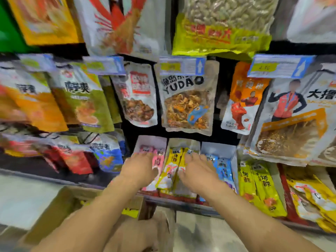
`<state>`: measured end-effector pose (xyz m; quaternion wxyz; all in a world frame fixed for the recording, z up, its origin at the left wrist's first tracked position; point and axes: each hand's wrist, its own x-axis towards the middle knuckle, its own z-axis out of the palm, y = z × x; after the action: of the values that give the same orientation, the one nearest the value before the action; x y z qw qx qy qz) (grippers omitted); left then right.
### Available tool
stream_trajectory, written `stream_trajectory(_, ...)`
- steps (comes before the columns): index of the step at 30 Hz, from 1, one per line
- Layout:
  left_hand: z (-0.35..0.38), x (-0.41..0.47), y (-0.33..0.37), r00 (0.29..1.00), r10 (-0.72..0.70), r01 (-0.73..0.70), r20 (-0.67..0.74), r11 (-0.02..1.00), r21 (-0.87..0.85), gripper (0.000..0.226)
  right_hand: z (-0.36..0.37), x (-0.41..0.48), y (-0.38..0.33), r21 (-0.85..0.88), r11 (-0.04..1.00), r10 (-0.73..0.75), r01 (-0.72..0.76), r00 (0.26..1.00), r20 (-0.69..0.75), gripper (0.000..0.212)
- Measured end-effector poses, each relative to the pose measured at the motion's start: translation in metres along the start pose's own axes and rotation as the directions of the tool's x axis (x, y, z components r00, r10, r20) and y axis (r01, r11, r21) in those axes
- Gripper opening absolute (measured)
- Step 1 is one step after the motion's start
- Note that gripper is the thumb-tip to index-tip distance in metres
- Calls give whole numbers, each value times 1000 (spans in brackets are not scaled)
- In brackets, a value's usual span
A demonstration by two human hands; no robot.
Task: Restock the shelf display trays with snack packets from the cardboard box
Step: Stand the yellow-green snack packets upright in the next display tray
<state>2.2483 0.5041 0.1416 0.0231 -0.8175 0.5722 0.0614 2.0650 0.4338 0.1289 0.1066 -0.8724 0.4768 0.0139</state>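
Note:
Three display trays stand side by side on the low shelf: a pink-packet tray [145,142], a yellow-packet tray [189,142] and a blue-packet tray [218,148]. My left hand [140,166] lies with straight fingers on the pink packets [160,157]. My right hand [198,170] lies flat over the yellow packets [172,166], its fingers reaching toward the blue packets [224,168]. Neither hand visibly holds a packet. The open cardboard box [60,206] sits on the floor at lower left, a yellow packet [130,212] showing inside.
Larger snack bags hang from pegs above the trays, with price tags [181,66] over them. More yellow packets [258,184] lie in trays to the right. The shelf's metal front edge [190,206] runs below my wrists. Pale floor lies at left.

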Motion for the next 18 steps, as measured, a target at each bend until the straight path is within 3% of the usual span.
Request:
stream_trajectory(7, -46, -44, -98, 981, -133, 136, -139, 991, 12, 49, -37, 11, -124, -113, 975, -203, 193, 975, -93, 50)
stream_trajectory(18, -47, -102, -225, 923, -349, 342, -163, 937, -70, 57, -33, 24, -279, -213, 886, -438, 413, 895, -85, 50)
